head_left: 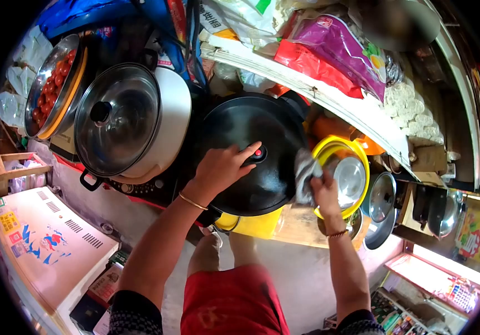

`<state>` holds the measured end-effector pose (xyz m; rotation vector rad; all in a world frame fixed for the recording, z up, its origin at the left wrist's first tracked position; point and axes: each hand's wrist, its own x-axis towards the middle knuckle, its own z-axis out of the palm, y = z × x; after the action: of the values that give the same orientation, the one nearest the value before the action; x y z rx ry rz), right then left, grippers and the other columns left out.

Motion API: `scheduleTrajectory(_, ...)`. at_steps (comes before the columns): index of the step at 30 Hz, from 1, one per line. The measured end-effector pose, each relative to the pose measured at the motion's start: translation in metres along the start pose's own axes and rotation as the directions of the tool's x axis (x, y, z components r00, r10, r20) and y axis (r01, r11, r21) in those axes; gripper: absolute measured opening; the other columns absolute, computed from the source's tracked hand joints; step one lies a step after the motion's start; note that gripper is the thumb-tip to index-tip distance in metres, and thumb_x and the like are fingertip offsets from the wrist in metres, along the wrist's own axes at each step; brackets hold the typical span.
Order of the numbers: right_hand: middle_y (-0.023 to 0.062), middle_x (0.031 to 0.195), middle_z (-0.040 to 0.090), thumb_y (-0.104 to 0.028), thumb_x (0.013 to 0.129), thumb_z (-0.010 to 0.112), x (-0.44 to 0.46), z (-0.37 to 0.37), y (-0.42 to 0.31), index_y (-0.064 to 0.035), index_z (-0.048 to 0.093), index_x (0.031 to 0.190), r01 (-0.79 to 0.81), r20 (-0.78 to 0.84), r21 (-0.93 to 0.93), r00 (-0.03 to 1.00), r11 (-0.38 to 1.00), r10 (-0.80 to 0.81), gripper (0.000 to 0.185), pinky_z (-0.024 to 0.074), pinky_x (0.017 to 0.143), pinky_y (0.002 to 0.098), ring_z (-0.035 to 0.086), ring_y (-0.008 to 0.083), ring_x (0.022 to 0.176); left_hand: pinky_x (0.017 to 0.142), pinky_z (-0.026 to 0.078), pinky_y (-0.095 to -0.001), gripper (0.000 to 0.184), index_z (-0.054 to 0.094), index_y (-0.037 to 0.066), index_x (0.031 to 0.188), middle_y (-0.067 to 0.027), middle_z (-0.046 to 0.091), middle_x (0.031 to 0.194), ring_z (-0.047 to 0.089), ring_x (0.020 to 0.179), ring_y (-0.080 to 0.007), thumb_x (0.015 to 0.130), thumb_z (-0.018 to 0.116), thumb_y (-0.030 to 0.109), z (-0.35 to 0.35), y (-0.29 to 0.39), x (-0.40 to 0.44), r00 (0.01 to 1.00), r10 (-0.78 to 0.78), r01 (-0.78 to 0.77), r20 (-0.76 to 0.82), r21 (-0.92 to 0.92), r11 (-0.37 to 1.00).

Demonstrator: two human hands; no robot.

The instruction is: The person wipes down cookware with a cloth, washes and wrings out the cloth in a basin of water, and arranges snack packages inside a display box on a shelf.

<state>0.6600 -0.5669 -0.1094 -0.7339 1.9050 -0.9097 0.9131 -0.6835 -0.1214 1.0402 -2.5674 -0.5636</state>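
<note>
A large black pot lid with a black knob and a red dot at its centre covers the wide black pan in front of me. My left hand is at the knob, its fingers closed around the near side. In my right hand is a crumpled grey cloth, held beside the lid's right edge. Right behind that hand stands a yellow basin with a metal bowl inside.
To the left stands a white electric pot under a glass lid. Farther left is a bowl of small red tomatoes. A white shelf packed with bags runs above the pan. A pale cabinet is at lower left.
</note>
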Motion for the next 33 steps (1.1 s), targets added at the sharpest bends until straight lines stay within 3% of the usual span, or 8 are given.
scheduleTrajectory(3, 0.0155, 0.108, 0.061, -0.001, 0.08, 0.054, 0.062, 0.003, -0.018, 0.0046, 0.049, 0.122, 0.349, -0.05, -0.192, 0.93, 0.917, -0.364, 0.042, 0.0467, 0.085, 0.0303, 0.059, 0.0229, 0.098, 0.072, 0.052, -0.037, 0.051, 0.054, 0.017, 0.126, -0.0102, 0.061, 0.091, 0.062, 0.081, -0.0258, 0.078, 0.069, 0.027, -0.018, 0.011, 0.0, 0.987, -0.094, 0.099, 0.132, -0.032, 0.995)
scheduleTrajectory(5, 0.0235, 0.124, 0.05, -0.004, 0.078, 0.057, 0.114, 0.009, -0.022, 0.0019, 0.048, 0.125, 0.628, 0.065, -0.458, 0.729, 0.628, -0.682, 0.048, 0.04, 0.098, 0.0393, 0.049, 0.0389, 0.114, 0.093, 0.044, -0.0424, 0.053, 0.052, 0.01, 0.126, -0.0127, 0.057, 0.109, 0.056, 0.103, -0.0275, 0.08, 0.066, 0.029, -0.028, 0.024, -0.015, 0.97, 0.201, -0.2, -0.136, 0.02, 0.98)
scheduleTrajectory(9, 0.0257, 0.132, 0.044, -0.017, 0.079, 0.057, 0.192, 0.033, -0.019, -0.0028, 0.043, 0.133, 0.625, 0.229, -0.723, 0.619, 0.294, -0.751, 0.057, 0.0313, 0.105, 0.0459, 0.038, 0.044, 0.123, 0.108, 0.028, -0.0433, 0.059, 0.044, 0.005, 0.132, -0.0121, 0.043, 0.136, 0.039, 0.129, -0.0253, 0.084, 0.059, 0.035, 0.011, 0.011, -0.125, 0.972, 0.22, -0.226, 0.077, 0.088, 0.97)
scheduleTrajectory(12, 0.0231, 0.136, 0.042, -0.016, 0.079, 0.057, 0.181, 0.052, -0.027, -0.0038, 0.043, 0.133, 0.504, 0.136, -0.701, 0.788, 0.504, -0.6, 0.058, 0.0319, 0.106, 0.0449, 0.039, 0.0428, 0.124, 0.111, 0.025, -0.0431, 0.061, 0.041, 0.003, 0.135, -0.0122, 0.04, 0.14, 0.034, 0.133, -0.0246, 0.087, 0.055, 0.037, 0.02, 0.0, -0.168, 0.966, 0.026, -0.054, 0.256, 0.102, 0.993)
scheduleTrajectory(20, 0.0145, 0.138, 0.044, -0.004, 0.078, 0.057, 0.159, 0.053, -0.026, -0.0081, 0.046, 0.132, 0.547, 0.264, -0.76, 0.754, 0.351, -0.602, 0.055, 0.0347, 0.105, 0.0402, 0.043, 0.0376, 0.123, 0.113, 0.02, -0.0432, 0.065, 0.033, 0.003, 0.14, -0.0118, 0.033, 0.145, 0.027, 0.137, -0.0232, 0.091, 0.044, 0.043, 0.025, 0.0, -0.155, 0.982, 0.021, -0.065, 0.186, 0.234, 0.97)
scheduleTrajectory(25, 0.0144, 0.139, 0.043, 0.0, 0.081, 0.054, 0.138, 0.02, -0.001, -0.0082, 0.042, 0.136, 0.721, 0.471, -0.616, 0.66, 0.318, -0.585, 0.056, 0.0327, 0.107, 0.038, 0.041, 0.036, 0.126, 0.108, 0.025, -0.0522, 0.088, 0.027, -0.007, 0.137, -0.0257, 0.033, 0.14, 0.032, 0.132, -0.0373, 0.078, 0.065, 0.046, 0.037, 0.006, -0.146, 0.881, -0.447, 0.453, -0.159, 0.002, 0.892)
scheduleTrajectory(28, 0.0209, 0.137, 0.043, 0.001, 0.082, 0.051, 0.13, 0.021, 0.036, -0.005, 0.04, 0.135, 0.548, 0.137, -0.544, 0.805, 0.635, -0.578, 0.055, 0.0321, 0.107, 0.0377, 0.042, 0.0363, 0.126, 0.1, 0.037, -0.046, 0.098, 0.031, -0.009, 0.133, -0.0302, 0.033, 0.138, 0.043, 0.121, -0.0402, 0.065, 0.078, 0.043, 0.043, 0.005, -0.138, 0.853, -0.491, 0.484, -0.174, -0.085, 0.871)
scheduleTrajectory(33, 0.0211, 0.135, 0.045, 0.002, 0.081, 0.048, 0.128, 0.026, 0.037, -0.0046, 0.041, 0.135, 0.565, 0.162, -0.608, 0.776, 0.558, -0.61, 0.055, 0.0321, 0.107, 0.0386, 0.042, 0.037, 0.125, 0.089, 0.047, -0.0374, 0.099, 0.036, -0.009, 0.131, -0.0296, 0.036, 0.137, 0.053, 0.109, -0.0366, 0.06, 0.081, 0.043, 0.044, 0.0, -0.134, 0.855, -0.484, 0.478, -0.185, -0.077, 0.875)
